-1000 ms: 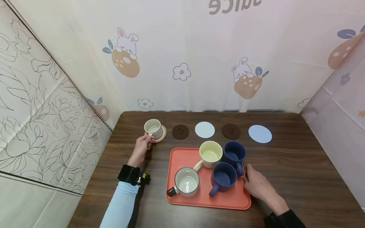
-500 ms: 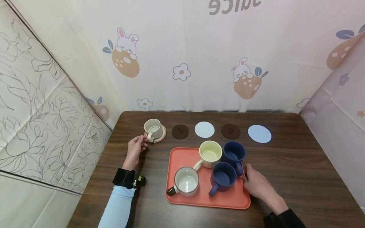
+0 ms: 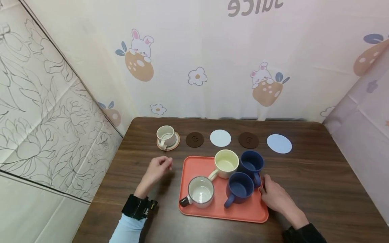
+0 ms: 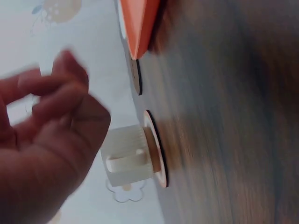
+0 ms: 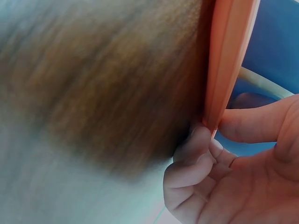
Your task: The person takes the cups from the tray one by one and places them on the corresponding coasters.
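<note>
A small off-white cup (image 3: 166,134) stands upright on a round coaster (image 3: 175,143) at the table's far left. Nearer than that cup, my left hand (image 3: 155,171) hovers with loosely bent fingers and nothing in them; the left wrist view shows it apart from the cup (image 4: 128,156). On the red tray (image 3: 209,213) are a pale yellow mug (image 3: 226,162), a white mug (image 3: 201,191) with a black handle, and two dark blue mugs (image 3: 240,185). My right hand (image 3: 278,197) pinches the tray's right rim (image 5: 228,60) between thumb and curled fingers.
Along the back of the table run a dark brown coaster (image 3: 195,139), a white coaster (image 3: 220,138), another brown coaster (image 3: 248,140) and another white coaster (image 3: 279,143). Behind the table's far edge hangs a printed curtain (image 3: 225,98).
My left hand has let go of the small cup's handle and drawn back towards me, then right towards the tray. The cup stays on its coaster. My right hand keeps its grip on the tray.
</note>
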`<state>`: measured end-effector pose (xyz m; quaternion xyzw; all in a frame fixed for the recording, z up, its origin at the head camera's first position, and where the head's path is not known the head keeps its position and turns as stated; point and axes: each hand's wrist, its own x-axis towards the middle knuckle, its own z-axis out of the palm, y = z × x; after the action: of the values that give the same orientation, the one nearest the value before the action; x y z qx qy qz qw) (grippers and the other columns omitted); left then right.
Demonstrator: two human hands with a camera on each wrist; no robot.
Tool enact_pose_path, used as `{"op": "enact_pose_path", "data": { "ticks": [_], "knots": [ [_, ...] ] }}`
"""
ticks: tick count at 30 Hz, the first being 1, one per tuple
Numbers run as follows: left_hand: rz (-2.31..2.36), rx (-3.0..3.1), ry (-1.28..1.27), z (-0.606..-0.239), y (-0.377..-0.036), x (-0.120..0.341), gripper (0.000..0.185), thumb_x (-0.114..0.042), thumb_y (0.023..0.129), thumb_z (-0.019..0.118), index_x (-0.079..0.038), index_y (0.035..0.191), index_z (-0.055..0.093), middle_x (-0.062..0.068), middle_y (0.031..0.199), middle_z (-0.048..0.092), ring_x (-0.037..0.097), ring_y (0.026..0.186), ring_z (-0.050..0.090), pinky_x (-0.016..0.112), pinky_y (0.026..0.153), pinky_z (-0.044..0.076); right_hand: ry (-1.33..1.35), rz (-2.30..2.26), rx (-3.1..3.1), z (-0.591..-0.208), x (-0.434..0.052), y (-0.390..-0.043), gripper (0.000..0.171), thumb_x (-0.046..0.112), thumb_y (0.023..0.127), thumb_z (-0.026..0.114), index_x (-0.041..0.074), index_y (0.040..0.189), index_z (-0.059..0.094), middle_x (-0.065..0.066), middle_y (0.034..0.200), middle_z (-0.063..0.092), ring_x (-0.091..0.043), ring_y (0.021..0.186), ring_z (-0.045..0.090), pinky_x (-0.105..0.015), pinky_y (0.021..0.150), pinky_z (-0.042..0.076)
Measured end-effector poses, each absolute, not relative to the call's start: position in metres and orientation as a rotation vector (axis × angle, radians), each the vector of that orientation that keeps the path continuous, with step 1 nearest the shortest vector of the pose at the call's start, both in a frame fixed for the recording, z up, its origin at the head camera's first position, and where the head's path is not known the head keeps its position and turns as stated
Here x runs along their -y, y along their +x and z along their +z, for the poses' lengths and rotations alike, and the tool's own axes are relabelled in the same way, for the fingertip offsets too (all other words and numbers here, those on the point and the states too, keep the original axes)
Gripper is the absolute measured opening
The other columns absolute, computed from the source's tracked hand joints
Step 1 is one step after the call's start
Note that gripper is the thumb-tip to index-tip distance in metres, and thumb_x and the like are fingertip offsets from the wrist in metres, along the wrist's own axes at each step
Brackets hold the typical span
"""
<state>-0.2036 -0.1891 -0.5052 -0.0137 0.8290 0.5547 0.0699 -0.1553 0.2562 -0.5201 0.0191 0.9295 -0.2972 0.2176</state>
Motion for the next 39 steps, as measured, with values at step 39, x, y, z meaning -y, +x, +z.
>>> {"op": "enact_pose_path", "data": {
  "ticks": [39],
  "knots": [
    [1.497, -1.867, 0.549, -0.509, -0.127, 0.181, 0.027, -0.017, 0.110, 0.056, 0.001, 0.104, 0.075, 0.025, 0.090, 0.065, 0.007, 0.068, 0.049, 0.020, 0.062, 0.040, 0.055, -0.821, -2.589, -0.523, -0.257, -0.153, 0.031, 0.007, 0.104, 0.059, -0.009, 0.125, 0.044, -0.013, 0.092, 0.055, -0.026, 0.078, 0.057, -0.039, 0.064, 0.048]
  ]
}}
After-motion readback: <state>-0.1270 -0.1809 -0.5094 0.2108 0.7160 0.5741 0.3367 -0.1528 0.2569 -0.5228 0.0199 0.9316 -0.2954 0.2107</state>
